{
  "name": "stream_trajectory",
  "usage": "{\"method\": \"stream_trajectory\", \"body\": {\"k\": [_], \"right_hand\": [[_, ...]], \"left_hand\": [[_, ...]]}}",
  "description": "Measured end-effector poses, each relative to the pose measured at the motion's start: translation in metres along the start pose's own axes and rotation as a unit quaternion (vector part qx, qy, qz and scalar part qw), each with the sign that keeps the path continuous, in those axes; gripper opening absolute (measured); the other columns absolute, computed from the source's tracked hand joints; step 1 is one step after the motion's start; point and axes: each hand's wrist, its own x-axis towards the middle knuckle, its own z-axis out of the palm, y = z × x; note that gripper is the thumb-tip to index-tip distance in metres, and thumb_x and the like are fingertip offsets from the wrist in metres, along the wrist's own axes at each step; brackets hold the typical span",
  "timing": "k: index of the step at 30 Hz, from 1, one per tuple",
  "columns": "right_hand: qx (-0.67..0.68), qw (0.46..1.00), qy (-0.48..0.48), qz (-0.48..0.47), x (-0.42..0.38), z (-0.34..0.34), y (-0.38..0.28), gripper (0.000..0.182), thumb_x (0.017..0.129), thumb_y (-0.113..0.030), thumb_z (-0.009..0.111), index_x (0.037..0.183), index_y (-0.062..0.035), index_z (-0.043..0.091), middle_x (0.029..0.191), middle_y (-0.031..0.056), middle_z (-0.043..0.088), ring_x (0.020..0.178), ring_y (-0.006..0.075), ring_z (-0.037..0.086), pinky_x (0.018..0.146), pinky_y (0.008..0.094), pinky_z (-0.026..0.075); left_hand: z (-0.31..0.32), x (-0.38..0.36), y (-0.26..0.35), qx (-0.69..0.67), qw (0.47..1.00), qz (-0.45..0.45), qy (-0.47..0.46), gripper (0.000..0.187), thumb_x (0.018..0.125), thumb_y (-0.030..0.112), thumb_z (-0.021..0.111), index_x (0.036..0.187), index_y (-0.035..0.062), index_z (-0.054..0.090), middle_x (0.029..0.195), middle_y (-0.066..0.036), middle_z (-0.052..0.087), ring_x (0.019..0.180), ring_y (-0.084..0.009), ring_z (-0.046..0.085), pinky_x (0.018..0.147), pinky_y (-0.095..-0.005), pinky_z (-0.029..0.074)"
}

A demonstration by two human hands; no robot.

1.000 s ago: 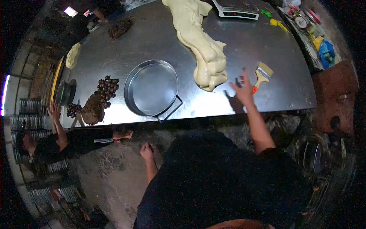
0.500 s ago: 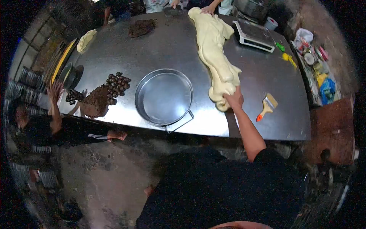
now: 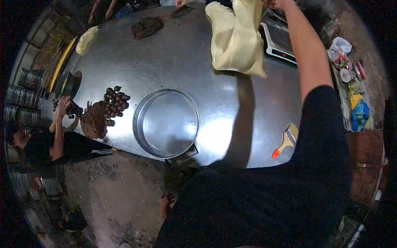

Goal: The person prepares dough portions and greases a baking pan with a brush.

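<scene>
- The right hand [image 3: 278,3] is cropped by the upper edge; its fingers are closed on the lifted end of the dough [image 3: 236,43], with part of the grip out of view.
- The dough hangs just below and to the left of those right fingers, its top also cut off.
- The left hand [image 3: 166,201] is dim and low at the person's side, apart from the surface [image 3: 186,62]; its fingers look loosely curled, but I cannot tell whether they hold anything.
- Below the right fingers, the arm hides part of the scale [image 3: 283,39], and the sleeve [image 3: 320,124] covers some of the bristles of the brush [image 3: 285,143].
- One round pan [image 3: 165,120] sits above the left fingers and well below the right ones; one brush and one scale share the surface.
- Two pale masses show: the held dough and a smaller piece [image 3: 86,40], far left of the right fingers.
- Two brown heaps: a mound [image 3: 94,120] up and left of the left fingers, and a flatter pile [image 3: 147,28] left of the right fingers. The dark balls [image 3: 116,102] beside the mound overlap too much to count.
- Half a second ago the dough's near end was low, between pan and brush; now it is raised toward the far side, and a long shadow [image 3: 242,124] crosses that spot.
- The left hand shows more fully than before.
- The co-worker's hand [image 3: 62,107], far left of the right fingers, is now at the small dark lumps [image 3: 73,109].
</scene>
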Motion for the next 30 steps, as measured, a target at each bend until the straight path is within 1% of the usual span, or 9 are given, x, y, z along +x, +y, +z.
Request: {"method": "stream_trajectory", "body": {"k": [1,3,7,11,14,15,23,25,30], "right_hand": [[0.002,1.000,-0.002,0.005,-0.003,0.011,0.006,0.041,0.079,-0.049,0.052,0.087,-0.0101,0.064,0.083,0.0107,0.065,0.081,0.0260,0.061,0.071,0.0428,0.048],[-0.293,0.870,0.302,-0.258,-0.047,0.052,0.020,0.042,0.080,-0.045,0.053,0.085,-0.0049,0.062,0.082,0.0123,0.065,0.083,0.0279,0.062,0.073,0.0427,0.048],[-0.301,0.930,0.096,-0.190,-0.087,0.087,0.056,0.040,0.080,-0.032,0.062,0.112,-0.0087,0.060,0.103,0.0203,0.064,0.089,0.0255,0.064,0.081,0.0417,0.048],[-0.236,0.925,0.017,-0.298,-0.093,0.111,0.174,0.023,0.086,-0.022,0.062,0.100,-0.0044,0.066,0.085,0.0033,0.066,0.066,0.0071,0.063,0.050,0.0232,0.045],[-0.018,0.976,-0.089,-0.198,-0.166,0.166,0.237,0.019,0.079,-0.015,0.065,0.095,-0.0057,0.069,0.083,0.0056,0.068,0.069,0.0144,0.062,0.069,0.0304,0.050],[-0.155,0.937,-0.025,-0.313,-0.202,0.179,0.243,0.020,0.079,-0.016,0.063,0.094,-0.0036,0.069,0.082,0.0081,0.068,0.074,0.0158,0.063,0.070,0.0319,0.050],[-0.257,0.939,-0.137,-0.184,-0.381,0.242,0.329,0.023,0.078,-0.025,0.060,0.092,-0.0081,0.067,0.089,0.0158,0.065,0.084,0.0318,0.062,0.075,0.0399,0.048],[-0.290,0.900,-0.061,-0.320,-0.404,0.252,0.370,0.027,0.075,-0.022,0.062,0.091,-0.0004,0.066,0.084,0.0173,0.063,0.077,0.0335,0.061,0.071,0.0396,0.049],[-0.386,0.864,0.196,-0.258,-0.426,0.190,0.416,0.038,0.071,-0.019,0.069,0.105,-0.0031,0.061,0.106,0.0194,0.060,0.102,0.0367,0.054,0.092,0.0414,0.041]], "left_hand": [[0.006,-0.010,0.009,0.054,0.998,0.032,0.026,0.027,0.089,0.024,0.057,0.099,-0.0010,0.059,0.087,-0.016,0.065,0.069,-0.0248,0.064,0.055,-0.0372,0.052],[0.000,-0.012,0.016,0.159,0.979,0.106,0.075,0.029,0.089,0.024,0.057,0.103,-0.0022,0.059,0.092,-0.019,0.065,0.072,-0.0253,0.065,0.055,-0.0362,0.053],[-0.033,0.019,-0.058,-0.045,0.989,-0.018,0.136,0.034,0.089,0.025,0.057,0.112,-0.0003,0.057,0.095,-0.019,0.065,0.072,-0.0258,0.066,0.055,-0.0380,0.053],[-0.048,0.021,-0.085,-0.016,0.990,-0.045,0.134,0.033,0.089,0.027,0.056,0.109,0.0009,0.058,0.088,-0.017,0.065,0.066,-0.0244,0.064,0.053,-0.0372,0.052],[-0.045,0.045,-0.049,0.040,0.993,0.018,0.108,0.032,0.089,0.027,0.056,0.108,0.0014,0.058,0.085,-0.016,0.065,0.063,-0.0237,0.063,0.051,-0.0366,0.051],[-0.045,0.055,-0.036,0.045,0.994,0.031,0.094,0.032,0.089,0.028,0.055,0.108,0.0015,0.058,0.084,-0.015,0.065,0.063,-0.0235,0.063,0.051,-0.0364,0.050],[-0.080,0.086,-0.004,0.106,0.986,0.125,0.005,0.031,0.090,0.030,0.054,0.105,0.0027,0.058,0.076,-0.012,0.063,0.056,-0.0215,0.060,0.047,-0.0346,0.047],[-0.101,0.089,-0.008,0.129,0.976,0.177,0.009,0.031,0.090,0.030,0.053,0.104,0.0030,0.059,0.074,-0.011,0.063,0.055,-0.0210,0.059,0.046,-0.0342,0.046],[-0.160,0.095,-0.031,0.369,0.882,0.275,0.096,0.031,0.092,0.033,0.050,0.096,0.0041,0.060,0.067,-0.009,0.061,0.050,-0.0199,0.057,0.044,-0.0329,0.044]]}}
